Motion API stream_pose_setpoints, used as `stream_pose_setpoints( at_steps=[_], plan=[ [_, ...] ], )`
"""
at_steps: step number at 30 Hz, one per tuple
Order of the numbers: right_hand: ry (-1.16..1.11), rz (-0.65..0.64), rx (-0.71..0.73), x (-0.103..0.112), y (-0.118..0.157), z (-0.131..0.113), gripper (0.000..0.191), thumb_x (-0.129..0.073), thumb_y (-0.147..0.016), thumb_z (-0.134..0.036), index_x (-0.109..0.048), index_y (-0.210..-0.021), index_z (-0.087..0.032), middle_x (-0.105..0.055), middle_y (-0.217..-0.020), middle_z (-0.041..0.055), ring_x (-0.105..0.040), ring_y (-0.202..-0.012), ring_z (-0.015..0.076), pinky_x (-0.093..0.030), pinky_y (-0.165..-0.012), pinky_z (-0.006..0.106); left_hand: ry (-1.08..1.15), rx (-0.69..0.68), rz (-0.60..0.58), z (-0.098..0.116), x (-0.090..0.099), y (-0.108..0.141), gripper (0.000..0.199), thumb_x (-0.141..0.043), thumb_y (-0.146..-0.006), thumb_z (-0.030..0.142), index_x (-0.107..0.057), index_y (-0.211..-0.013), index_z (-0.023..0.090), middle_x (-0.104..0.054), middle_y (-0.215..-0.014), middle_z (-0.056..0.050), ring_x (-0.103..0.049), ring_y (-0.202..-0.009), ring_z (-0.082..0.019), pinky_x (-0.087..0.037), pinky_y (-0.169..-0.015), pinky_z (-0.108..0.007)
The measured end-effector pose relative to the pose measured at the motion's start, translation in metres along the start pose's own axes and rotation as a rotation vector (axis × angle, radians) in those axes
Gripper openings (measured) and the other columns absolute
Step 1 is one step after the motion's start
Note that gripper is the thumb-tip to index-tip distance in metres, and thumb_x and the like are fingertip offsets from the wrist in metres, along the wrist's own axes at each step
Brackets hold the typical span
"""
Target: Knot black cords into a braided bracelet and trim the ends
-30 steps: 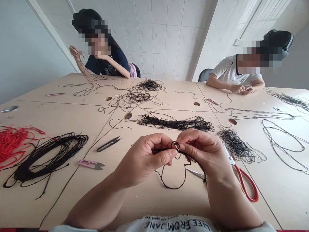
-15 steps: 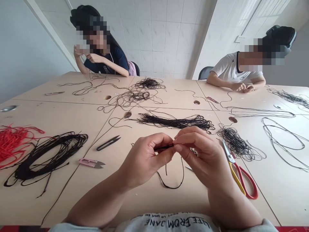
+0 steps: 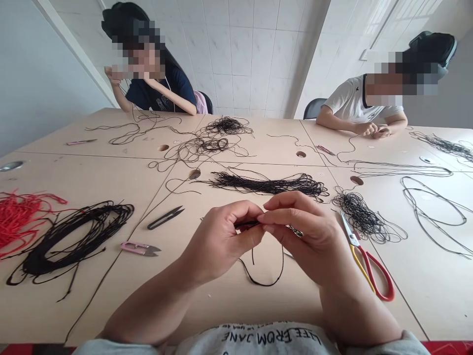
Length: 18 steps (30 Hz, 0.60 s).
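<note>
Item: thin black cord [image 3: 248, 224], raised between both hands above the near tabletop [image 3: 295, 305]; a curved length, the hanging loop [image 3: 264, 285], shows below the hands.
Left hand [image 3: 221, 241]: thumb and forefinger pinched on the cord.
Right hand [image 3: 306, 231]: thumb and forefinger closed on it, fingertips touching the left's; exact pinch point covered.
Handling, as judged: left pinch best firm and close to the work, right fingertips making small, even pulls; hanging loop best clear of the fingers, free of twists.
Containers: none noted; stock lies loose on the tabletop.
Left stock: red cord pile [image 3: 18, 222], black cord coil [image 3: 39, 266] beside it.
Beyond hands: black cord bundle [image 3: 266, 185].
Right stock: black cord tangle [image 3: 362, 217].
Tools: pink-handled thread snips [image 3: 138, 248], black thread snips [image 3: 165, 218], red-and-yellow-handled scissors [image 3: 365, 261].
</note>
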State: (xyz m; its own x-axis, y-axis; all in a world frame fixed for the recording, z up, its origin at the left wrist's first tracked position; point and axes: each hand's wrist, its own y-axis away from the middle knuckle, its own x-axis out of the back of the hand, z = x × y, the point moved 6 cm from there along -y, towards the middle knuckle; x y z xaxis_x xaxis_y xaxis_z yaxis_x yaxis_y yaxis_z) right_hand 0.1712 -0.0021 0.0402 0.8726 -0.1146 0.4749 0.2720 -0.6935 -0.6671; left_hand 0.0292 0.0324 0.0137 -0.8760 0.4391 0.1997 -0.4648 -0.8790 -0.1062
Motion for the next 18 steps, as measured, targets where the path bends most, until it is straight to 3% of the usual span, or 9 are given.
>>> stream_pose_setpoints(
  at_steps=[4,6,9,12,14,18],
  plan=[
    [0.051,-0.012,-0.026,-0.001,0.001,0.003,0.014,-0.064,-0.095,-0.007,-0.069,-0.096,-0.019,-0.066,-0.1,0.0027,-0.066,-0.088,0.0108,-0.057,-0.076,0.023,0.0,0.037,-0.02,-0.004,-0.002,0.0,0.01,-0.069,-0.086,0.021,-0.066,-0.077,0.019,-0.053,-0.063,0.005,-0.039,-0.057,-0.009,-0.031,-0.05,-0.02],
    [0.011,0.043,-0.05,0.001,0.0,0.006,0.013,-0.062,-0.096,-0.008,-0.066,-0.095,-0.02,-0.064,-0.099,0.0028,-0.065,-0.088,0.0111,-0.058,-0.075,0.023,0.009,0.057,-0.038,-0.007,-0.003,-0.001,0.017,-0.07,-0.089,0.028,-0.065,-0.076,0.018,-0.05,-0.063,0.005,-0.037,-0.057,-0.009,-0.031,-0.05,-0.021],
    [-0.194,0.156,-0.17,0.003,0.0,0.018,0.008,-0.06,-0.099,-0.016,-0.063,-0.094,-0.022,-0.06,-0.097,0.0042,-0.062,-0.086,0.0132,-0.058,-0.059,0.019,0.07,0.102,-0.08,-0.011,-0.007,-0.002,0.023,-0.07,-0.09,0.035,-0.064,-0.076,0.017,-0.049,-0.064,0.004,-0.039,-0.057,-0.009,-0.032,-0.051,-0.021],
    [-0.379,0.227,-0.291,0.0,0.002,0.029,0.006,-0.06,-0.101,-0.024,-0.061,-0.095,-0.023,-0.056,-0.09,0.0025,-0.057,-0.071,0.0106,-0.049,-0.045,0.015,0.229,0.181,-0.123,-0.014,-0.01,0.0,0.017,-0.075,-0.086,0.032,-0.065,-0.089,0.019,-0.056,-0.067,0.003,-0.048,-0.061,-0.01,-0.04,-0.057,-0.02],
    [-0.44,0.269,-0.314,-0.002,0.002,0.031,0.007,-0.061,-0.102,-0.025,-0.06,-0.095,-0.024,-0.052,-0.079,-0.0011,-0.048,-0.057,0.007,-0.039,-0.04,0.015,0.348,0.231,-0.161,-0.013,-0.013,0.002,0.023,-0.079,-0.083,0.027,-0.063,-0.099,0.021,-0.06,-0.07,0.004,-0.053,-0.063,-0.01,-0.044,-0.06,-0.019],
    [-0.597,0.309,-0.378,-0.004,0.002,0.032,0.013,-0.066,-0.1,-0.033,-0.059,-0.092,-0.025,-0.043,-0.064,-0.0054,-0.034,-0.043,0.0056,-0.03,-0.035,0.018,0.44,0.288,-0.221,-0.012,-0.016,0.006,0.026,-0.082,-0.081,0.024,-0.063,-0.099,0.022,-0.059,-0.069,0.004,-0.05,-0.062,-0.009,-0.042,-0.057,-0.017]
  ],
)
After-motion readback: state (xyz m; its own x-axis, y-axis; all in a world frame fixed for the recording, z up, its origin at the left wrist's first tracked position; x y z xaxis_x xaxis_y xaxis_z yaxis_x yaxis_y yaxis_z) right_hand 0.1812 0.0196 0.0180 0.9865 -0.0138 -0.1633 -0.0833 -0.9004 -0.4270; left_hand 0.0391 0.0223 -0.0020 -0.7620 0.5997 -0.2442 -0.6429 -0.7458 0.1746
